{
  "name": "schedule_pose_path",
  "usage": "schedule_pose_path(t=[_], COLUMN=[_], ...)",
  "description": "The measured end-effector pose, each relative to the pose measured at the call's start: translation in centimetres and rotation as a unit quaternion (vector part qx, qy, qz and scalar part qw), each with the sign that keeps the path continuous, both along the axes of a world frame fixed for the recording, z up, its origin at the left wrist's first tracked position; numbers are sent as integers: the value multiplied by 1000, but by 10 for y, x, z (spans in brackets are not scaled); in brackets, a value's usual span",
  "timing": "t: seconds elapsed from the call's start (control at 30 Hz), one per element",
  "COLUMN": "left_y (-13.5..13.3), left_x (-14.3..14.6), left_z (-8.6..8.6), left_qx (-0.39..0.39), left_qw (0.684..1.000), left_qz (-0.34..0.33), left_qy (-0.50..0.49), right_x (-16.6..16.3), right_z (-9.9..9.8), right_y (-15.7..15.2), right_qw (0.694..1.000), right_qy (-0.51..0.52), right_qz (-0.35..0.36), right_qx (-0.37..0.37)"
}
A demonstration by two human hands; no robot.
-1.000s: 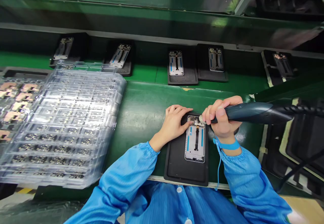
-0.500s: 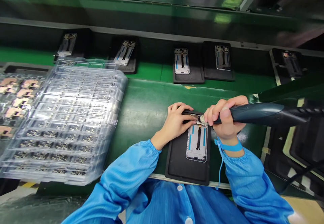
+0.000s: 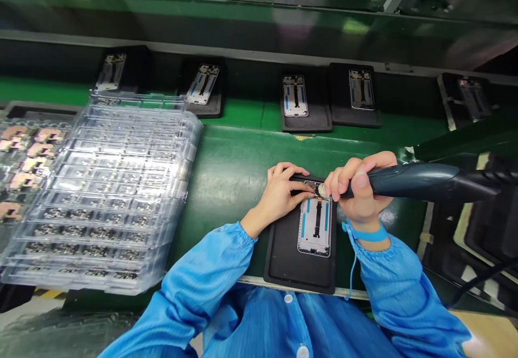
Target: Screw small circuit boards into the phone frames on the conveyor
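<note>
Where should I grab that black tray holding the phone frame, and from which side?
Take the black rectangular carrier tray by its bare near-left rim, from the near edge: the silver phone frame sits right of centre, while the left hand and the right hand holding the dark electric screwdriver crowd its far end.

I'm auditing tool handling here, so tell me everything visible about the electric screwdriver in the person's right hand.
The electric screwdriver is a dark blue-grey, plastic-looking tapered barrel, lying almost level and pointing left. The right hand is clenched round its front end; a coiled cable leaves its rear. Its tip meets the top of the phone frame, beside fingertips of the left hand.
</note>
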State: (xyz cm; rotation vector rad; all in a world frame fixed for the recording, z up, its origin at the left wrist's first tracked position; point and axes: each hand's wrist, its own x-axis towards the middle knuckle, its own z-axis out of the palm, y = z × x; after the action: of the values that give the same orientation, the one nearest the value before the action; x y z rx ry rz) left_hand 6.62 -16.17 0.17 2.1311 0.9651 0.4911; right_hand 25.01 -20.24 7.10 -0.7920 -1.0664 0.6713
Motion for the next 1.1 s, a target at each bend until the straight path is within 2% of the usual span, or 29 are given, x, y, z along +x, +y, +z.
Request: schedule_pose_path(t=[0.5,0.8,1.1], left_y=[-3,-3,-1], left_x=[3,3,8], left_z=[8,6,1], left_qx=[-16,-8,-7], left_qw=[1000,1000,1000], left_qz=[12,15,18], left_qy=[15,14,19], right_x=[10,7,6], right_z=[-12,-15,-24], right_y=[3,10,11], right_qw=[1000,998,997], right_qy=[1,-36,-29], right_qz=[2,26,33], right_qx=[-14,-42,-66])
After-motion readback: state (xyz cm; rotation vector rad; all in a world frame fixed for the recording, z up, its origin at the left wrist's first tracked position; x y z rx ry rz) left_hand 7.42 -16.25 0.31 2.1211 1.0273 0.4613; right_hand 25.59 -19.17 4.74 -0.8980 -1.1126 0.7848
